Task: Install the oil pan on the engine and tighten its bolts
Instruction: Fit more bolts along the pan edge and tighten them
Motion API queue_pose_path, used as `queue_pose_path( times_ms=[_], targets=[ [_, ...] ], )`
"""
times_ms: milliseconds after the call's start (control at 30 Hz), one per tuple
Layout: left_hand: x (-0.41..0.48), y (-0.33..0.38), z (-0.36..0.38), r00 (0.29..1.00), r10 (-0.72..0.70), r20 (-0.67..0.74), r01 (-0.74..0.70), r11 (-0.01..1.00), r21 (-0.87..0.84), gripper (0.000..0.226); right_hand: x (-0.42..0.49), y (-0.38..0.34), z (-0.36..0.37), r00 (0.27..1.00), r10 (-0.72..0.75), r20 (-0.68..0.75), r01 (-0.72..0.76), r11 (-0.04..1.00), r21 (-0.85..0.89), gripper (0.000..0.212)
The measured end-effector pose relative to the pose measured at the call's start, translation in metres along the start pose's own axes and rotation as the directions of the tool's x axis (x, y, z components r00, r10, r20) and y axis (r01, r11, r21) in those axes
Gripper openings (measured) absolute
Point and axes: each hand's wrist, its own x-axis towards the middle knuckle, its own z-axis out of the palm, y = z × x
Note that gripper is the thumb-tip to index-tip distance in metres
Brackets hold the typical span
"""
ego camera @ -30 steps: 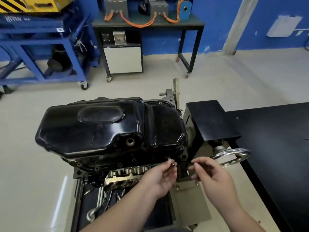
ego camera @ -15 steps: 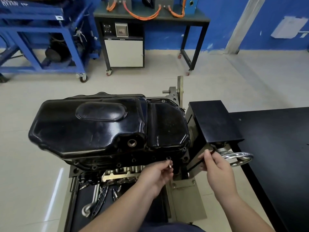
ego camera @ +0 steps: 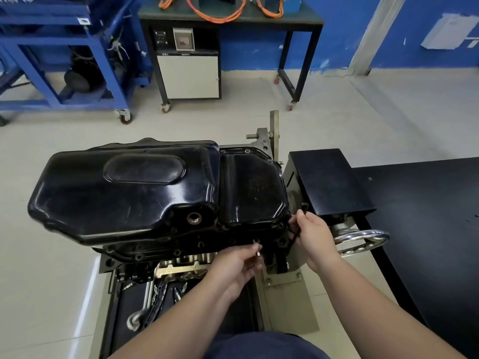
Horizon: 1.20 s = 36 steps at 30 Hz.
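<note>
- The black oil pan (ego camera: 145, 193) sits upside-up on the engine (ego camera: 181, 265), its drain hole (ego camera: 194, 218) facing the camera.
- The left hand (ego camera: 234, 265) pinches a small bolt (ego camera: 258, 251) in its fingertips, just below the oil pan's near flange.
- The right hand (ego camera: 315, 237) is closed around a thin black tool (ego camera: 303, 211) at the oil pan's right near corner.
- A chrome handwheel (ego camera: 363, 238) lies right of the oil pan, beyond the right hand.
- Wrenches (ego camera: 145, 301) lie in a tray below the oil pan.
</note>
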Motion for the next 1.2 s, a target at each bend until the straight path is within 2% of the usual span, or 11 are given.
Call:
queue_pose_path(
  times_ms=[133,433,700,1033,1100,1200],
  targets=[
    [0.0,0.002,0.001,1.0,-0.017,-0.001,0.017,0.999,-0.03,0.014,-0.001,-0.002,-0.001,1.0,0.011,-0.007,-0.011,0.999,0.05,0.034],
    [0.002,0.008,0.006,0.999,-0.049,-0.017,0.048,0.998,-0.032,0.018,0.0,-0.002,0.0,1.0,0.016,-0.016,-0.016,0.999,0.05,0.034],
    [0.003,0.007,0.003,0.997,-0.078,0.024,0.079,0.996,-0.048,0.019,-0.002,-0.001,-0.002,1.0,-0.012,0.008,0.011,0.999,0.032,0.033],
    [-0.003,0.002,-0.001,0.984,-0.173,0.036,0.175,0.981,-0.086,0.009,-0.008,0.001,-0.002,0.999,-0.004,0.053,-0.004,0.988,0.156,0.029],
    [-0.004,0.001,0.001,0.981,-0.191,0.032,0.194,0.976,-0.099,0.008,-0.01,0.001,-0.004,0.999,-0.011,0.04,0.006,0.992,0.123,0.029],
    [-0.005,0.002,0.006,0.976,-0.217,0.037,0.219,0.971,-0.097,0.008,-0.015,0.005,-0.013,0.993,-0.107,-0.04,0.102,0.988,-0.119,0.029]
  ],
)
